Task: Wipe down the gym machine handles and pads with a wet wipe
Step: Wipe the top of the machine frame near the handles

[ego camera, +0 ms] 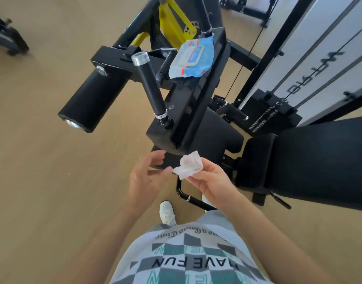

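Observation:
My right hand (211, 177) holds a crumpled white wet wipe (189, 166) in its fingers, just below the machine's black frame. My left hand (146, 177) is beside it with relaxed fingers, its fingertips close to the wipe's left edge; contact is unclear. Ahead stands the black gym machine: a black handle (150, 89) with a silver end cap points up at me, a round black roller pad (94, 99) sticks out to the left, and a second handle (204, 16) rises at the top. A blue wet wipe pack (193, 58) lies on the black frame.
A black seat pad (323, 162) is at the right, with the weight stack and white guard panel (311, 64) behind it. A yellow frame part (171, 19) shows at the top. A low black foot bar (188, 196) lies near my white shoe (167, 213). The floor is light wood.

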Available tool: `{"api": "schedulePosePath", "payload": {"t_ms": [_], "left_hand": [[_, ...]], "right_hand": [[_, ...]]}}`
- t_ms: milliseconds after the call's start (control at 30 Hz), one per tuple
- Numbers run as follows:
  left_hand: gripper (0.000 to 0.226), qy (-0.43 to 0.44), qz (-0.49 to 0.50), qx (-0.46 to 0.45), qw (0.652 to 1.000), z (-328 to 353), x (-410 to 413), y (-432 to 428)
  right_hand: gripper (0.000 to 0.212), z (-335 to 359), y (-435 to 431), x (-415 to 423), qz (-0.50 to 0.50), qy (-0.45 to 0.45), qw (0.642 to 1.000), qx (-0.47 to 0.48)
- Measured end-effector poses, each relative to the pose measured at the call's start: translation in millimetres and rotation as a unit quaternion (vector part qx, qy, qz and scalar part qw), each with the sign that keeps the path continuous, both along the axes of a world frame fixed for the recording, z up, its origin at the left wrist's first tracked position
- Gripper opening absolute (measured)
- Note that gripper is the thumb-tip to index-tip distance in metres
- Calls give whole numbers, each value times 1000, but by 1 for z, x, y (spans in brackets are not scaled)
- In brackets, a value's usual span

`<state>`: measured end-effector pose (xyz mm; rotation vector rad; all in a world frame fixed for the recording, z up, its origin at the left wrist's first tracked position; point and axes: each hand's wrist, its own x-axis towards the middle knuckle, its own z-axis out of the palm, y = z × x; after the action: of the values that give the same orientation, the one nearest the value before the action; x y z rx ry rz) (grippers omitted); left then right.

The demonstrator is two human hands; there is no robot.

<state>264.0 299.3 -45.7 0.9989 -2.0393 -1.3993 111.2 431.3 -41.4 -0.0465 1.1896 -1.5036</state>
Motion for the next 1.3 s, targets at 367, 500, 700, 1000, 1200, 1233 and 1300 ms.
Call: {"api": "schedulePosePath", "payload": {"t_ms": [367,500,700,1000,1200,1233,1300], "left_hand": [[4,5,63,237,969,-12,-4,-6],[12,53,136,298,943,-17,-29,-14],[10,65,160,301,938,-30,-41,-10],[9,93,180,385,900,-28,-39,-19],[9,130,169,352,911,-13,-34,-39],[9,126,164,351,913,-14,-33,-42],[8,108,166,374,906,-21,-32,-44]], "right_hand": [[4,-4,-31,43,-63,250,956,140],[5,-4,-54,40,-202,205,940,182],[10,-7,-61,42,-244,143,938,202],[22,0,-60,31,-220,-116,960,127],[23,12,-72,35,-209,-210,952,75],[23,10,-72,35,-212,-214,950,82],[21,1,-73,36,-225,-215,944,109]]}}
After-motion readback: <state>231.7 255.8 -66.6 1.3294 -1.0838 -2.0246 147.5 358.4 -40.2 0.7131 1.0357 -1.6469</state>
